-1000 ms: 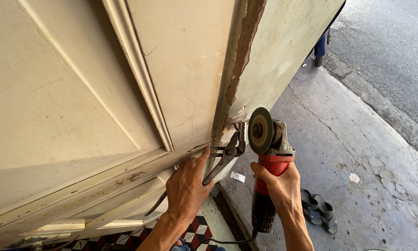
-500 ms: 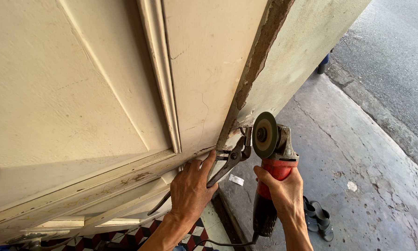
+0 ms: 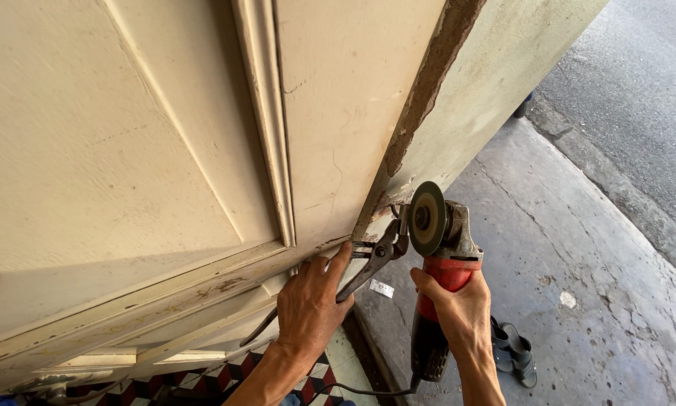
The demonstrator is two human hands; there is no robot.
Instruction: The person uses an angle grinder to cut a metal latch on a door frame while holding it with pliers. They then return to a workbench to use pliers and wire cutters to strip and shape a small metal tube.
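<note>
Left hand (image 3: 308, 304) wrapped around pliers (image 3: 353, 274), long axis running lower left to upper right, nose at door (image 3: 165, 150) bottom corner, frame centre. Right hand (image 3: 458, 308) grips red angle grinder (image 3: 439, 248) upright, disc (image 3: 426, 218) just right of plier nose; contact unclear. Both hands near, left closer.

pliers (image 3: 372, 259) tips hidden behind door edge, grinder cord (image 3: 353, 391) cut off at bottom

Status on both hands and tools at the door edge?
Left hand grips pliers, jaws at the door edge. Right hand holds red angle grinder, disc beside the plier head. Sandals on pavement, apart.
</note>
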